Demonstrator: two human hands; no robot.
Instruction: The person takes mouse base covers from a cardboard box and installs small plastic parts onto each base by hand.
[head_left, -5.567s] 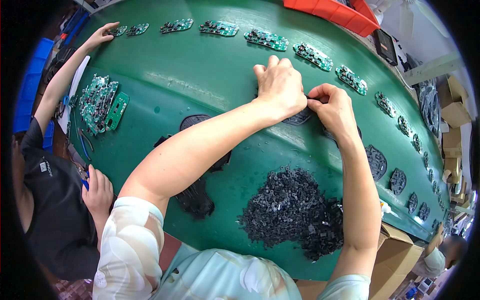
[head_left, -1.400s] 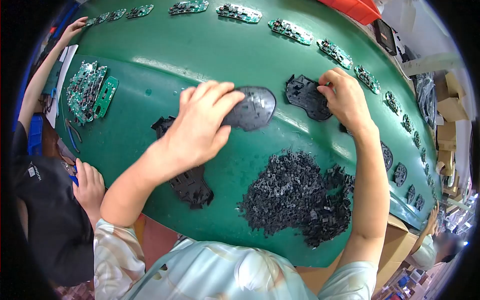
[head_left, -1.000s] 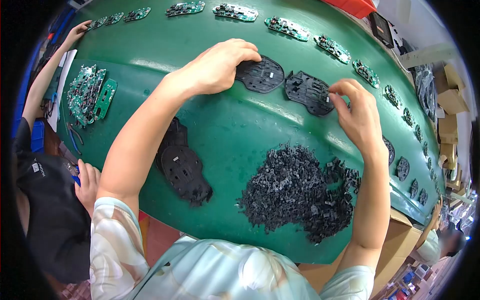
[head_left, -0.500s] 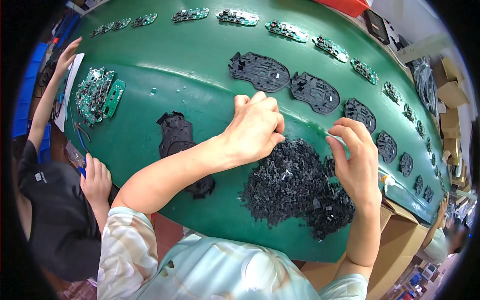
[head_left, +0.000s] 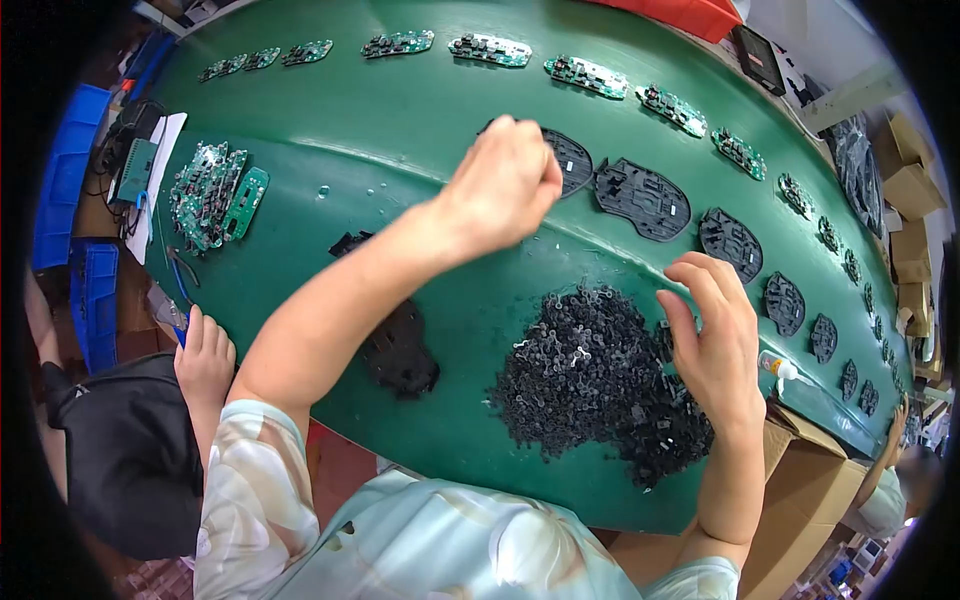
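Observation:
My left hand [head_left: 502,183] is closed, fingertips pinched and turned away from me, over the left end of a black plastic shell [head_left: 570,162]. Whatever the fingers may hold is hidden. Curved and open, my right hand [head_left: 718,335] hovers at the right side of a heap of small black plastic parts [head_left: 575,370], thumb apart from the fingers and nothing visible between them. Another black shell [head_left: 643,200] lies between my hands, farther back. Partly covered by my left forearm, more black shells [head_left: 402,350] lie on the green table [head_left: 450,400].
Green circuit boards [head_left: 490,50] line the far side in a curved row; more black shells [head_left: 785,303] curve away rightward. Boards are piled [head_left: 205,195] at left. A co-worker's hand [head_left: 205,355] is near blue-handled pliers [head_left: 180,275]. A white-capped bottle [head_left: 780,367] lies right, above a cardboard box [head_left: 800,500].
My left hand has moved up and away from the heap to the black shell. My right hand stays almost in place. The co-worker's raised arm has left the left side.

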